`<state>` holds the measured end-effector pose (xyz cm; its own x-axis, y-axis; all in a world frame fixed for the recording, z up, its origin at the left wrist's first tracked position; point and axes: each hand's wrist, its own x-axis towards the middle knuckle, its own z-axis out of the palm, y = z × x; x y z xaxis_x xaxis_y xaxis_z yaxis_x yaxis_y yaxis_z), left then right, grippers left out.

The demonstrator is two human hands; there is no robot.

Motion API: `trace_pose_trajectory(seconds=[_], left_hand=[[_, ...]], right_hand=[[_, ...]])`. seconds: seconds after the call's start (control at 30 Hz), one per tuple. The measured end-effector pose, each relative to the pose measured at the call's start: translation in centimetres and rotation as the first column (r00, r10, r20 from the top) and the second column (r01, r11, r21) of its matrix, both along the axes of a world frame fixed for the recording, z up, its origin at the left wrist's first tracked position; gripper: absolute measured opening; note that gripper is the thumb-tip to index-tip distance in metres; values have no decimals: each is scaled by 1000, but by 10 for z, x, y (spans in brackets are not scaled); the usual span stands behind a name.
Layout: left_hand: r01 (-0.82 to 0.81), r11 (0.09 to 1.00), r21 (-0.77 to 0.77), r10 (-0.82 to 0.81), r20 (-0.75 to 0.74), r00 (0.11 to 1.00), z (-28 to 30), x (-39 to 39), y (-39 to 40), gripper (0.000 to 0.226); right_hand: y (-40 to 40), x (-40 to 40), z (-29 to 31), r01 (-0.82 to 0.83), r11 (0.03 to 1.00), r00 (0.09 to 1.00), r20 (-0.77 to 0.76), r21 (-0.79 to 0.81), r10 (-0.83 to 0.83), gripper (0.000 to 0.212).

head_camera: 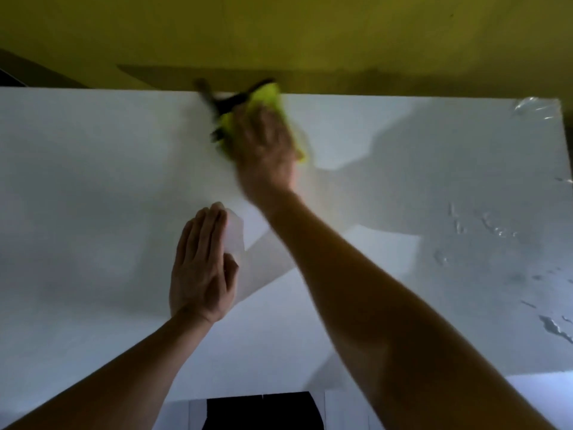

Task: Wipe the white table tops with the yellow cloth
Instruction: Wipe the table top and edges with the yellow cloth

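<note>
The white table top [93,187] fills most of the head view. My right hand [266,150] reaches to the far edge and presses the yellow cloth [273,97] flat on the table; the hand and cloth are motion-blurred. A dark strip on the cloth sticks out to the left of the hand. My left hand [201,265] lies flat on the table nearer to me, fingers together, with a small white object [234,234] at its fingertips; whether it grips that object I cannot tell.
Water droplets and streaks [483,225] glisten on the right side of the table. A yellow wall [279,32] rises behind the far edge. A dark gap [260,411] shows below the near edge.
</note>
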<state>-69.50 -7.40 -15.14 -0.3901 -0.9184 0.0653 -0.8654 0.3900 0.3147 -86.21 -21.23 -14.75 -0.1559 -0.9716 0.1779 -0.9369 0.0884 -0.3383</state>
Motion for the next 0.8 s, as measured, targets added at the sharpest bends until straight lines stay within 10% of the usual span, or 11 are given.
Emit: trace_pose_trajectory(seconds=[0.2,0.4,0.63,0.8], left_hand=[[-17,1000,-4,17,0,1000,0,2,-1,67],[1,1000,-19,0,17,1000,0,1,-1,67],[-13,999,-45,14,23,1000,-2,-1,0,69],[-10,999,-40,11,16,1000,-2,-2,-1,69]], right_hand=[[-15,33,6,-332,934,922,-165,136,351,62],[-8,-124,-10,312,943,946,-55,-116,-320,58],[11,-203,5,548,835,836,-10,57,-548,62],[23,-50,-7,154,974,988,4,-164,-155,50]])
